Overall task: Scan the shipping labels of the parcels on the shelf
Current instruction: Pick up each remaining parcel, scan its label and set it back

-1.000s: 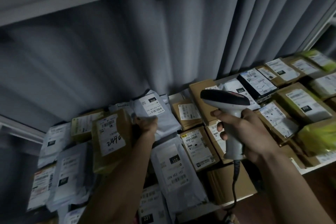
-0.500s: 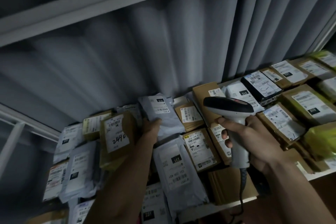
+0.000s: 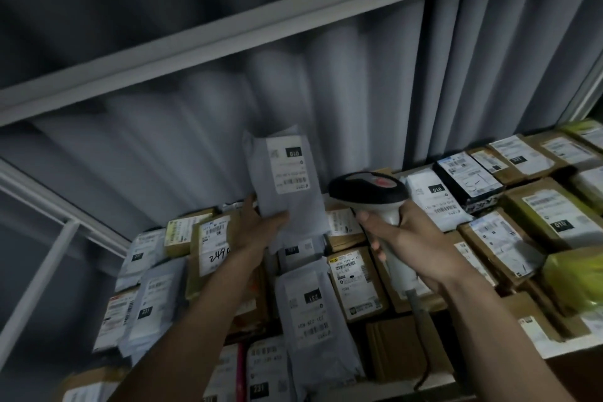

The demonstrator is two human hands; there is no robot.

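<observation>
My hands: two, left (image 3: pixel 261 225) and right (image 3: pixel 421 245). Scanner (image 3: pixel 368 189): one, in my right. Grey mailer (image 3: pixel 287 183) lifted clear of pile: one, in my left. Parcels on shelf (image 3: pixel 326 396): dozens, brown boxes and grey or white mailers, exact count not possible in blur. Black parcel (image 3: pixel 470 178): one. Yellow-green bags: at least two, one near (image 3: pixel 574 281), one far right (image 3: pixel 584 130).
</observation>
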